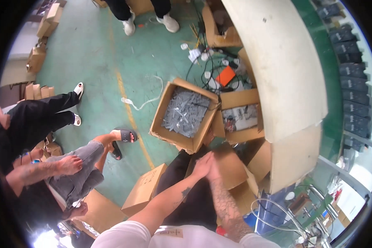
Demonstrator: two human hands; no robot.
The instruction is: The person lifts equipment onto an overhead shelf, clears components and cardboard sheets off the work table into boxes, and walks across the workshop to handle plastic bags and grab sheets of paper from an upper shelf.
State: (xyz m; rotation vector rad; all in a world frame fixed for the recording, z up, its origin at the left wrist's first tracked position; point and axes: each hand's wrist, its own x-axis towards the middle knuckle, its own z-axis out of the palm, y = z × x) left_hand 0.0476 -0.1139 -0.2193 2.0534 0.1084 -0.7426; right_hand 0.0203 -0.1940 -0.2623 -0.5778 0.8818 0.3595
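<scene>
From my feed I see a green floor crossed by a worn yellow line, with a white strip curled just beside it. A small closed carton sits low in the middle. Beyond lies a tangle of black cables around an orange flat object, with another open carton past it. A pale curved worktop sweeps down the right, dark pouches ranked along its far side. At left a seated person in grey jeans and sandals rests beside someone in black trousers; white shoes stand at the top.
</scene>
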